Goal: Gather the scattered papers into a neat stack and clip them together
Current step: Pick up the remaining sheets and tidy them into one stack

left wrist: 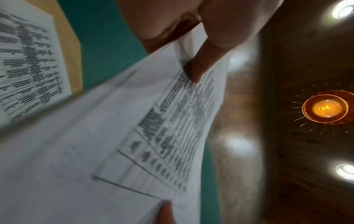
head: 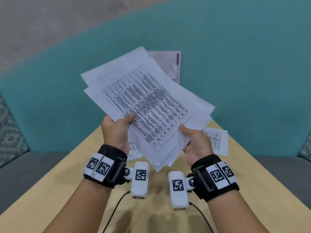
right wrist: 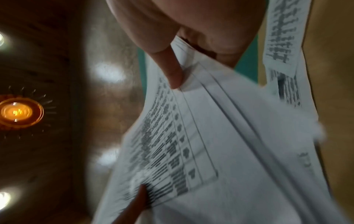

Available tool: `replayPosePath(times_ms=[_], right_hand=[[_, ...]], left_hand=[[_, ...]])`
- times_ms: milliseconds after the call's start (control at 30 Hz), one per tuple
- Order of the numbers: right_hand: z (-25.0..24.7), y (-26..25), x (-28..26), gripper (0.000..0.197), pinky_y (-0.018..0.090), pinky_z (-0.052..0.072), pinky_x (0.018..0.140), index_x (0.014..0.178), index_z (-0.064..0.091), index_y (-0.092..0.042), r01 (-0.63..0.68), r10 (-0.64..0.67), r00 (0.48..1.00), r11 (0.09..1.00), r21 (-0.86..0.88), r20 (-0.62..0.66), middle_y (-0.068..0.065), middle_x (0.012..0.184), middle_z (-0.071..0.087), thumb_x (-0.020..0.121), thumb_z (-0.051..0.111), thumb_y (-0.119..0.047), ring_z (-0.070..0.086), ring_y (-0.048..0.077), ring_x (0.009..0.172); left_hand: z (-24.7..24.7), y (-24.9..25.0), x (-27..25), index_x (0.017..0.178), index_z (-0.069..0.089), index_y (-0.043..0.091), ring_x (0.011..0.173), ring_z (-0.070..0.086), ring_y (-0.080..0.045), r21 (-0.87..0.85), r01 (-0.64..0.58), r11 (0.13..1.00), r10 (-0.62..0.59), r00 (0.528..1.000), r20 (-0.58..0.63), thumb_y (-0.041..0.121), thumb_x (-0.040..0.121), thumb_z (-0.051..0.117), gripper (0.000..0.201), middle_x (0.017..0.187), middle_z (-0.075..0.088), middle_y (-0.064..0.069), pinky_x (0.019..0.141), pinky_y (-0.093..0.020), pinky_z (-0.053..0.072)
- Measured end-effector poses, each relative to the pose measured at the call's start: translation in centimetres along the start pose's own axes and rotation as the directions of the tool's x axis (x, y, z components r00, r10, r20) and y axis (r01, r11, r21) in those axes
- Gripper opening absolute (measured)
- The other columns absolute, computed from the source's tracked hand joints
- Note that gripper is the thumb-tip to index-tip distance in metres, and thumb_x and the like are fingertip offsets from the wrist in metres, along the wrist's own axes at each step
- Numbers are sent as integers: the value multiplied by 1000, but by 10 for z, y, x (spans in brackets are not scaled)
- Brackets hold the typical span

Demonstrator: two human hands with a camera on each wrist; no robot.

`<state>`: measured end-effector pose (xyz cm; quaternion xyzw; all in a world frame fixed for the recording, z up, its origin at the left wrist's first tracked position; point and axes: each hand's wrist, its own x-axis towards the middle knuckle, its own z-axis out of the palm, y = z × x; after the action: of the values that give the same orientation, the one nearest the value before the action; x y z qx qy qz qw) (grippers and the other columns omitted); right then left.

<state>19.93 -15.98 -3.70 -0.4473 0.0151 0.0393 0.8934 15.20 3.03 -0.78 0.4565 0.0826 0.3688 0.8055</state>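
Both hands hold an uneven sheaf of printed papers (head: 148, 105) up above the wooden table (head: 70, 179). The sheets are fanned out and tilted, with a table of text on the top one. My left hand (head: 117, 126) grips the sheaf's left edge, thumb on top (left wrist: 199, 71). My right hand (head: 195, 138) grips the lower right edge, thumb on the top sheet (right wrist: 174, 75). The same sheaf fills the left wrist view (left wrist: 114, 136) and the right wrist view (right wrist: 220, 144). One printed sheet (head: 217, 142) lies on the table at the right, and another (head: 133, 148) lies beneath the sheaf at the left. No clip is visible.
A teal seat back (head: 235, 64) rises behind the table, with grey cushions (head: 25, 174) on both sides. A pale purple-marked sheet (head: 170, 63) shows behind the sheaf's top. Cables (head: 116, 211) run along the table's near part. Ceiling lamps (left wrist: 325, 108) show in the wrist views.
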Motion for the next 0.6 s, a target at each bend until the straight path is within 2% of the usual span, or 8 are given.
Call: replayPosePath(times_ms=[67,133,200,267,367,433,500,600], right_hand=[[-3,-6,0,60,42,54,90,138,51,-15,96,-107,985,992,-84,-138,6,128,65,85,74,-3,64,20,103],[-6,-17,-2,75,38,42,102,145,37,-23,192,-230,953,962,-194,-197,1,140,49,83,79,-14,52,18,119],[-10,-28,-4,80,30,34,100,147,35,-26,307,-361,921,904,-297,-149,-1,148,41,81,82,-26,45,15,129],[-12,-39,-8,80,30,32,101,146,39,-27,353,-389,920,874,-333,-45,-2,149,42,79,83,-31,44,13,134],[-16,-53,-13,59,40,47,100,134,55,-22,303,-261,951,901,-312,169,4,129,66,80,79,-20,64,22,117],[-17,-58,-17,37,40,57,87,120,65,-10,298,-206,936,895,-331,286,6,106,77,84,72,-5,72,26,94],[-12,-57,-19,22,36,59,78,105,71,-9,353,-252,923,856,-379,292,2,92,78,86,70,2,72,21,81],[-1,-49,-20,22,38,57,88,92,71,-21,464,-392,886,755,-463,249,-3,95,77,90,69,0,73,19,92]], left_hand=[[-3,9,2,99,62,15,103,73,-24,75,-112,991,109,993,37,-13,85,72,32,108,74,-7,92,-41,61],[-6,18,1,101,63,16,87,74,-8,176,-245,953,224,966,130,-14,85,71,35,97,74,3,84,-31,62],[-7,25,0,102,65,17,77,72,-1,261,-338,904,278,930,240,-15,83,73,37,94,73,5,76,-23,61],[-8,31,-1,96,69,20,77,72,-7,316,-380,869,272,902,336,-16,80,74,39,92,74,3,70,-22,59],[-9,32,-2,96,72,20,82,75,-11,355,-343,869,177,888,424,-15,79,75,40,89,79,7,73,-23,60],[-9,28,-2,98,72,21,86,76,-11,376,-308,874,127,892,435,-14,79,76,40,90,80,8,79,-26,60],[-8,23,-3,97,71,24,87,76,-12,400,-298,867,117,901,417,-12,80,76,40,92,79,7,82,-29,60],[-4,13,-6,99,67,26,85,74,-6,397,-278,875,124,920,371,-10,83,75,40,98,76,8,79,-26,59]])
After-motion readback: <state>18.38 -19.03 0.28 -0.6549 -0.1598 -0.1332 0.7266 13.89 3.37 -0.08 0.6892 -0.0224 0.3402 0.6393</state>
